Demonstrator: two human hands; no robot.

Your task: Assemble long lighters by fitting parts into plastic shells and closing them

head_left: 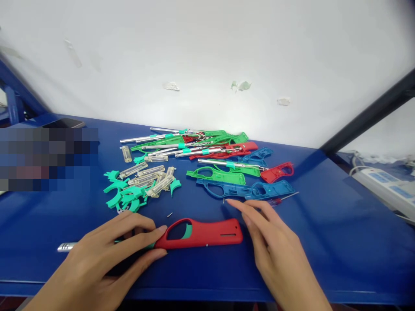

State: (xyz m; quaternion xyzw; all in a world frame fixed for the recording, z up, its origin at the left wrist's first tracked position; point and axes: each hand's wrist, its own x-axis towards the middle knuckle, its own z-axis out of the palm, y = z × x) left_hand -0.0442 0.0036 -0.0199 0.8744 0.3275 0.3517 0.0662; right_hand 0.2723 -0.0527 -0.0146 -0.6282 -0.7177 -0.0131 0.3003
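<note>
Pinching red lighter (215, 233) in left hand (106, 250), low on near desk (337, 250).
Holding right hand (275, 242) part-open, index finger just beside small screw (223, 201), near blue casing (236, 189); teal triggers (114, 199) farther left.

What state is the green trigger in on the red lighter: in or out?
In: the green trigger shows inside the finger loop of the red lighter, which the left hand holds.

left hand (108, 255) holds red lighter (210, 233) below green triggers (125, 192).
</note>
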